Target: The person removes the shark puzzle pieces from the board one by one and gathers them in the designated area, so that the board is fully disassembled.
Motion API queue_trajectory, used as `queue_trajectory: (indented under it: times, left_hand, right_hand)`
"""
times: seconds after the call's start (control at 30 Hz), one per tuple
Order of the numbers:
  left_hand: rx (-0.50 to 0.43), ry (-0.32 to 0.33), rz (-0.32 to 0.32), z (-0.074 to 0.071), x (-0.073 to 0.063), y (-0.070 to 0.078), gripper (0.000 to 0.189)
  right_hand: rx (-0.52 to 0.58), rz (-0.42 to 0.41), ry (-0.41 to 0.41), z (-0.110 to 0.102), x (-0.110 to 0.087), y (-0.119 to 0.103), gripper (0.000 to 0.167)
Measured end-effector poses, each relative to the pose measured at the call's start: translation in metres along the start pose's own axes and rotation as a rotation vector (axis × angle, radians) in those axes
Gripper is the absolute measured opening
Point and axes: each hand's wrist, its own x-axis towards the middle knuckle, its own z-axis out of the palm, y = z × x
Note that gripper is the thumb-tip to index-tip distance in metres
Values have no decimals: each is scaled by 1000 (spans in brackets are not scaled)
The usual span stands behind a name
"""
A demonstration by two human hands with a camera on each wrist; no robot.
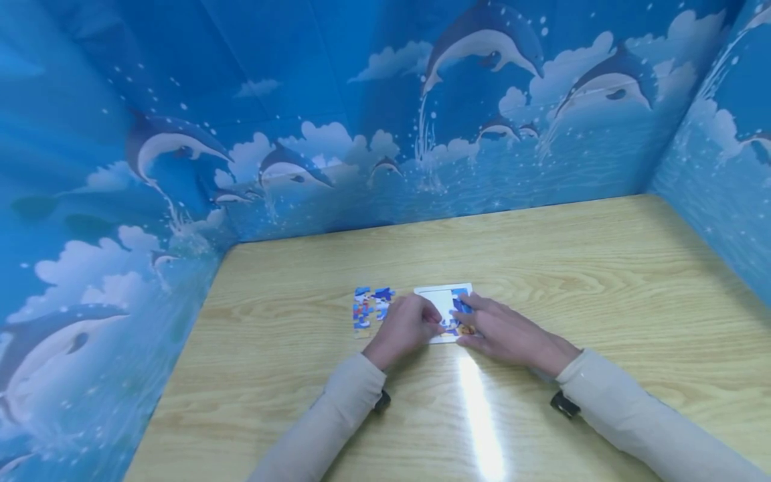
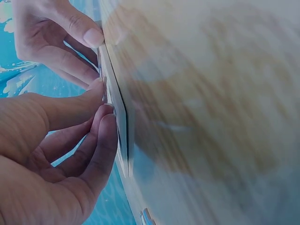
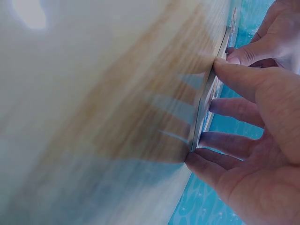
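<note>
A white-rimmed jigsaw tray (image 1: 425, 289) lies flat on the table, its right side and lower edge filled with blue and orange pieces and its upper left bare. Over the lower middle of the tray, my left hand (image 1: 402, 329) pinches a small puzzle piece, mostly hidden by the fingertips. My right hand (image 1: 512, 333) rests on the tray's right side, fingers spread and nearly straight. Its thumb (image 3: 241, 77) touches the tray's near edge, while other fingertips press on the fitted pieces. In the left wrist view both hands' fingertips come close together at the tray.
Loose jigsaw pieces (image 1: 361, 312) lie left of the tray, and a second cluster of pieces (image 1: 383, 298) sits partly behind my left hand. The wood-grain table (image 1: 289, 375) meets a blue dolphin-print curtain (image 1: 337, 181) at the back and sides.
</note>
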Motion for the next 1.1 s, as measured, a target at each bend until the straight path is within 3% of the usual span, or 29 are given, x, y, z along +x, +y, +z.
queue_trajectory:
  times: [0.23,0.6,0.87,1.1]
  left_hand:
    - [-45,13,-21,-2,-1,1,7]
    - [-88,-23,-86,-5,-3,0,4]
    - [-77,-12,-133,-16,-7,-9,4]
    - [-75,33,-131,-30,-15,-26,4]
  right_hand:
    - [-16,-7,10,1,0,1,50]
    - [-19,-5,10,1,-1,1,51]
    - [-6,-15,21,0,0,1,50]
    - [17,-18,19,1,0,1,45]
